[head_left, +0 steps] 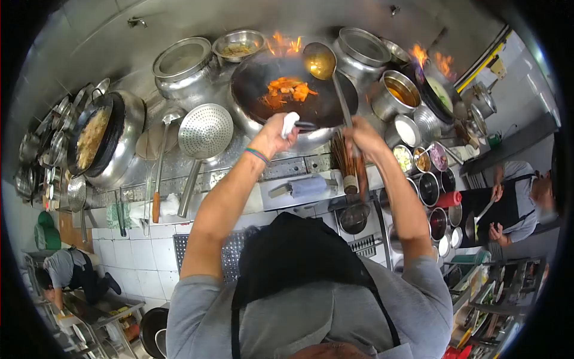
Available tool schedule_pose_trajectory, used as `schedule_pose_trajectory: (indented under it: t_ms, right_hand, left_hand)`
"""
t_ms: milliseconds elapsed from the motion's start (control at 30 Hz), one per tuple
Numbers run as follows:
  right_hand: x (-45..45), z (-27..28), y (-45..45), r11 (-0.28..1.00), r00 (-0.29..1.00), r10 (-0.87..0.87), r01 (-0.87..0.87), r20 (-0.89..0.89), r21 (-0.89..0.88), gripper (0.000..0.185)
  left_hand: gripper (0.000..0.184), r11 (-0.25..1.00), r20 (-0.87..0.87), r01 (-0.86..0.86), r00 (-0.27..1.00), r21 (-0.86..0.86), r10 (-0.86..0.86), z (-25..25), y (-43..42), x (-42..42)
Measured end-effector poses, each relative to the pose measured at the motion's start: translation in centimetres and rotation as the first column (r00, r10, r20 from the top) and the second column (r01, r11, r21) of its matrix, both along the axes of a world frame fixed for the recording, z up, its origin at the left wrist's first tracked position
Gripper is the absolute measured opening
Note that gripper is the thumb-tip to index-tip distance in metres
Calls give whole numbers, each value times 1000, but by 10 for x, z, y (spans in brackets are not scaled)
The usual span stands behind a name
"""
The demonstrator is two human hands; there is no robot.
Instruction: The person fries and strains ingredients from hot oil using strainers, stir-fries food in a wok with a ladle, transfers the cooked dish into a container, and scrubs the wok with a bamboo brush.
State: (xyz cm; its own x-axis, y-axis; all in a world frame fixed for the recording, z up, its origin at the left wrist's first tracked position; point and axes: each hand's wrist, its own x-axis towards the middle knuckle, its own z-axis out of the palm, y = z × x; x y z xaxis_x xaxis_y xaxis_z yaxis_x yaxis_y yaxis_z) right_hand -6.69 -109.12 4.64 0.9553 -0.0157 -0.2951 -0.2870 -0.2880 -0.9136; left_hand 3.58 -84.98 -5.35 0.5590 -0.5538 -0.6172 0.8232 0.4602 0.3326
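Note:
My left hand (pixel 275 134) is closed around a folded white cloth (pixel 290 124) at the near rim of a large black wok (pixel 251 81), against its dark handle (pixel 307 126). Orange pieces of food (pixel 290 90) lie in the wok's middle. My right hand (pixel 366 139) grips the long handle of a ladle (pixel 320 61). The ladle's bowl is raised over the wok's far right side and looks golden inside; I cannot tell how full it is. Flames (pixel 283 44) rise behind the wok.
A perforated skimmer (pixel 206 130) lies left of the wok. Lidded pots (pixel 183 58) stand behind. Further left is a food-filled wok (pixel 94 136); at right, a flaming pan (pixel 438 93), an oil pot (pixel 396 91) and seasoning containers (pixel 428 186). Co-workers are at right (pixel 520 200) and lower left (pixel 75 272).

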Motion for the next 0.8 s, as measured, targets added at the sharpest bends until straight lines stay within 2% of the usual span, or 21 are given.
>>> schedule_pose_trajectory:
  t_ms: [33,67,100,167,200,233,300,367,400,467,500,533,567,600,700,733,767,800]
  right_hand:
    - [10,5,1,997,995,-73,73,63,7,14]
    - [28,1,-10,992,995,-91,87,39,90,13]
    - [38,9,-18,992,996,-70,75,-54,100,17]
    - [43,2,-33,959,986,-131,152,-104,238,21]
    - [36,5,-37,956,980,-158,183,-120,230,21]
    - [24,12,-40,953,974,-183,209,-133,220,20]
    - [8,15,-40,935,958,-241,272,-154,226,18]
    - [-1,15,-35,900,935,-315,349,-166,261,16]
    - [-4,15,-30,870,926,-304,366,-226,330,15]
    - [-11,22,-16,750,897,-280,427,-343,505,14]
    - [-9,18,-28,670,903,-137,386,-406,634,15]
    - [-6,11,-44,558,897,14,360,-442,748,15]
    - [-6,6,-57,423,881,165,343,-444,838,15]
    - [-14,9,-61,368,857,185,393,-480,843,16]
    - [-42,13,-73,321,788,190,515,-586,795,15]
    - [-54,13,-72,397,789,145,506,-597,766,14]
    - [-66,12,-70,399,829,137,455,-543,796,14]
    - [-74,9,-69,445,834,115,443,-540,778,15]
  left_hand:
    - [21,1000,-20,7,1000,21,-7,6,0,3]
    - [22,1000,-24,20,1000,20,-19,4,0,6]
    - [22,996,39,24,999,82,-27,2,-1,4]
    - [23,981,166,18,985,193,-51,-4,-3,-5]
    - [27,962,227,7,971,272,-71,-8,-6,-12]
    - [22,925,327,-87,944,369,-41,-20,-14,-25]
    - [13,804,540,-248,835,541,-105,-4,-27,-71]
    - [8,806,594,-370,804,462,28,-28,-46,-89]
    - [7,865,610,-356,789,355,74,-48,-49,-88]
    - [7,886,517,-319,849,336,109,-34,-51,-88]
    - [6,894,464,-302,877,332,123,-25,-49,-90]
    - [5,888,370,-214,927,407,53,-18,-42,-89]
    - [4,910,322,-159,946,384,30,-26,-37,-88]
    - [4,929,276,-107,961,353,6,-41,-32,-87]
    - [4,977,156,-44,988,207,11,-47,-34,-106]
    - [5,992,120,12,992,124,-27,-53,-28,-108]
    - [7,997,79,70,994,39,-73,-59,-21,-108]
    - [8,997,51,73,996,36,-75,-55,-18,-111]
